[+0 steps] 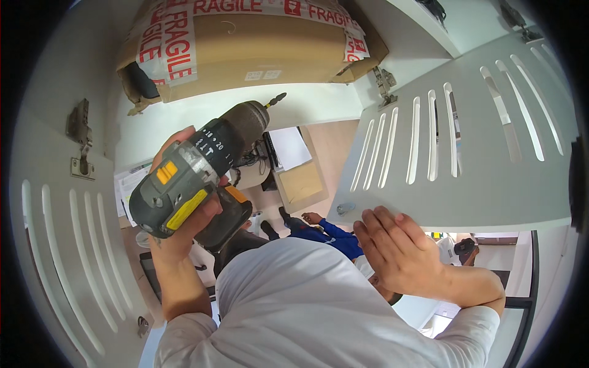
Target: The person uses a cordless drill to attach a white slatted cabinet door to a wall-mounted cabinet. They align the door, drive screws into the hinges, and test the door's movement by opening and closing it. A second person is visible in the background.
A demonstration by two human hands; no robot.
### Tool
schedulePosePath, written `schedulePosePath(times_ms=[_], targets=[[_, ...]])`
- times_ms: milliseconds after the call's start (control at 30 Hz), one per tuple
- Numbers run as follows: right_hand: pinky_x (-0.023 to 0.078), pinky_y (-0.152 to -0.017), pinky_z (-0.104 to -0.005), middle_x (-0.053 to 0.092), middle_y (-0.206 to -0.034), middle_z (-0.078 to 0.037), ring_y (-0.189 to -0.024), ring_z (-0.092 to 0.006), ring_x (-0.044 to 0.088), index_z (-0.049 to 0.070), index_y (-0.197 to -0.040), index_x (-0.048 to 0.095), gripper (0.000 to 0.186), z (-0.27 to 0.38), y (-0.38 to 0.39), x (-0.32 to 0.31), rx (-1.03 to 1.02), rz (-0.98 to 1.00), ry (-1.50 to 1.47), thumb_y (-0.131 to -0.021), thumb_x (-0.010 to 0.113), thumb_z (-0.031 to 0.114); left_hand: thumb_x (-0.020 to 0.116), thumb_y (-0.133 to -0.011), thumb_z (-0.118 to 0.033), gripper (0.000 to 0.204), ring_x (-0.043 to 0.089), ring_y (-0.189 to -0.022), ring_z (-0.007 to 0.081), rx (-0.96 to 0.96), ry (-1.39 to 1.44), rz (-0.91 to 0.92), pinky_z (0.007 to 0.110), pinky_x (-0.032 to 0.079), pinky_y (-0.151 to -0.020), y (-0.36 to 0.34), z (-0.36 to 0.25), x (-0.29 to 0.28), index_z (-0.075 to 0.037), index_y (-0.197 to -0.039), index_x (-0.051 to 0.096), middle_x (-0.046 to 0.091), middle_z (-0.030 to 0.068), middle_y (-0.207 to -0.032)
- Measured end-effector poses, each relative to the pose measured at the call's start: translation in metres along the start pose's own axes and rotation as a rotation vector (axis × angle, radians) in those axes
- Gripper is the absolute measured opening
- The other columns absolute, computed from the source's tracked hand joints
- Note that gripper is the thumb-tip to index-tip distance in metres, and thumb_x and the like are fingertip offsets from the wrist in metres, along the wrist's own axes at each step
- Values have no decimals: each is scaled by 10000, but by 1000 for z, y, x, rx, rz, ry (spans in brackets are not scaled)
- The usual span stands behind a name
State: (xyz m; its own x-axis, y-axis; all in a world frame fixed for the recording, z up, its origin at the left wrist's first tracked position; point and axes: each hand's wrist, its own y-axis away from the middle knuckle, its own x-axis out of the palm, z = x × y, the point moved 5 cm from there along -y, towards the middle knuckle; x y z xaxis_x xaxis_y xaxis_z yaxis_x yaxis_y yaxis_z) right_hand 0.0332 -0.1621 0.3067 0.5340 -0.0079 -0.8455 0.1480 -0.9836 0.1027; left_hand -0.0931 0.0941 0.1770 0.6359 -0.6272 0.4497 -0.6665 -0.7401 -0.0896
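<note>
My left hand (pixel 197 222) is closed around the grip of a grey and black cordless drill (pixel 211 144) with yellow and orange parts. A short bit (pixel 277 100) sticks out of its chuck and points up and to the right, toward the cabinet shelf. My right hand (pixel 402 254) has its fingers stretched out against the lower edge of the slotted grey right cabinet door (pixel 399 196). Beside those fingers is a small round knob (pixel 345 209) on the door. The door stands swung out on its metal hinge (pixel 384 84).
A taped cardboard box (pixel 264 52) fills part of the white shelf (pixel 307 104). The slotted left door (pixel 55 165) hangs open on a hinge (pixel 80 132). Far below are a desk with a paper sheet (pixel 289 148) and a person in a blue top (pixel 331 238). Another person is partly visible at lower right.
</note>
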Motion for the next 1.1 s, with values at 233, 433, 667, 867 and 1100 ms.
schedulePosePath(times_ms=[233,433,667,867,1100], targets=[[288,-1170,-412,718,-1099,-139,-1109,-253,663,9,-1050,737,296,2,21,2,90,3,-26,-867,584,184,920,-631,-72,974,712,-934,192,-36,23,7,279,584,-781,-5,1,13,-42,-1484,451,683,70,-1139],[296,-1173,-402,726,-1094,-136,-1100,-246,682,18,-1053,740,241,5,33,0,233,-13,-116,-877,642,150,730,-671,37,860,705,-924,199,-31,-10,45,288,581,-715,-13,-1,25,-27,-1484,458,679,91,-1121],[337,-1146,-394,724,-1086,-124,-1088,-257,681,27,-1055,743,264,4,36,-5,316,-23,-163,-875,683,210,753,-701,29,854,691,-929,190,-9,25,118,274,574,-688,-27,-1,42,-5,-1494,439,674,102,-1098],[329,-1157,-410,706,-1119,-86,-1143,-238,643,57,-1048,745,248,11,21,-1,363,-153,-192,-863,688,212,758,-728,13,839,685,-980,198,6,42,174,273,574,-705,-37,-13,61,0,-1501,430,656,109,-1167],[304,-1167,-492,702,-1141,-53,-1161,-212,617,93,-1032,754,205,8,10,7,293,-269,-162,-889,651,199,777,-742,-36,847,683,-1013,225,97,27,212,344,552,-914,-45,-26,67,3,-1507,416,649,115,-1204]])
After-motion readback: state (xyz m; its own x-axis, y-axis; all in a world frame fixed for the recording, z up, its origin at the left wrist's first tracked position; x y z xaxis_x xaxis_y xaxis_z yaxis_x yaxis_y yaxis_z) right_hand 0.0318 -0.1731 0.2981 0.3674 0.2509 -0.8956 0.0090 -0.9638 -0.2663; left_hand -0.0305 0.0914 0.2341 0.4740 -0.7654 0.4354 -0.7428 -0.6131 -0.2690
